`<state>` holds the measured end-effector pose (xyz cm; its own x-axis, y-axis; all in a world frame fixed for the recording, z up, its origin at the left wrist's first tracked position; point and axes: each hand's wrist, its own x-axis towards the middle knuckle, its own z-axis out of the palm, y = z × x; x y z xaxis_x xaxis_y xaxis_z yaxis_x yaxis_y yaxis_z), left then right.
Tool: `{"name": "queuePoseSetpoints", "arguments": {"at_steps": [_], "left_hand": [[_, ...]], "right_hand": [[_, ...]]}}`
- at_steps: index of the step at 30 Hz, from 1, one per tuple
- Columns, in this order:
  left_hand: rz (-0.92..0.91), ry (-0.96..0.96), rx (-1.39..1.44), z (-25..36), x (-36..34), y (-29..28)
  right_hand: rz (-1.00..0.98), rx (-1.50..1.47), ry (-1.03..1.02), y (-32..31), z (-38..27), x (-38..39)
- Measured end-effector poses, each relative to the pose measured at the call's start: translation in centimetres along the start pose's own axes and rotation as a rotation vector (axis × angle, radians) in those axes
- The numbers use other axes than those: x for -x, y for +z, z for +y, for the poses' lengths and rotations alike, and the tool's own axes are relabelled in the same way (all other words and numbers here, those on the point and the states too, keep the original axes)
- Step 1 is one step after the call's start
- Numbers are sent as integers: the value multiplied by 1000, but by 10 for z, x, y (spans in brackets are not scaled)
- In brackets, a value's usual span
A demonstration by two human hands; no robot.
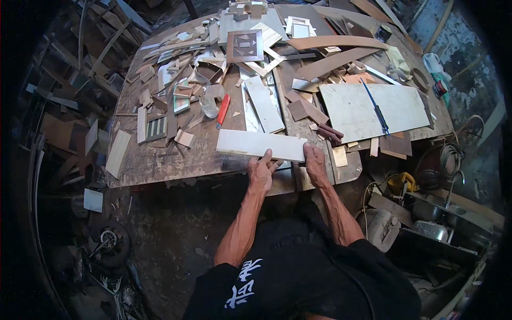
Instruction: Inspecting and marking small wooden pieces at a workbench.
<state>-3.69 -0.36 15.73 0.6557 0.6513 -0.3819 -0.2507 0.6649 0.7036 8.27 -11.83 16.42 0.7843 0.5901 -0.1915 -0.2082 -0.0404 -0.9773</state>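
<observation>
Black shirt (330,282), grips (261,169) (315,161) narrowed, pinching pale board (250,142)

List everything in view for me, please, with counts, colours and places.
table: 1, brown, centre
pale board: 1, whitish, table's near edge
large panel: 1, off-white, table's right
long tool: 1, blue and black, on large panel
slim tool: 1, red, table's middle
jar: 1, clear, left of slim tool
picture frame: 1, brown, table's far middle
curved strips: 2, brown, table's far right
wood scraps: uncounted, mixed, across table
timber: uncounted, brown, upper left
container: 1, pale, lower right
wheel: 1, dark, lower left
shirt: 1, black, bottom
left hand: 1, bare, board's front edge
right hand: 1, bare, board's right end
</observation>
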Motion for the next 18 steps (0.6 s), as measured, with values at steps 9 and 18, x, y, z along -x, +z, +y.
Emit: {"name": "queuePoseSetpoints", "arguments": {"at_steps": [9,18], "left_hand": [[-63,37,53,-9,14,-11],[3,88,-40,-22,21,2]], "right_hand": [[73,136,3,3,13,7],[125,375,82,1,-5,-2]]}}
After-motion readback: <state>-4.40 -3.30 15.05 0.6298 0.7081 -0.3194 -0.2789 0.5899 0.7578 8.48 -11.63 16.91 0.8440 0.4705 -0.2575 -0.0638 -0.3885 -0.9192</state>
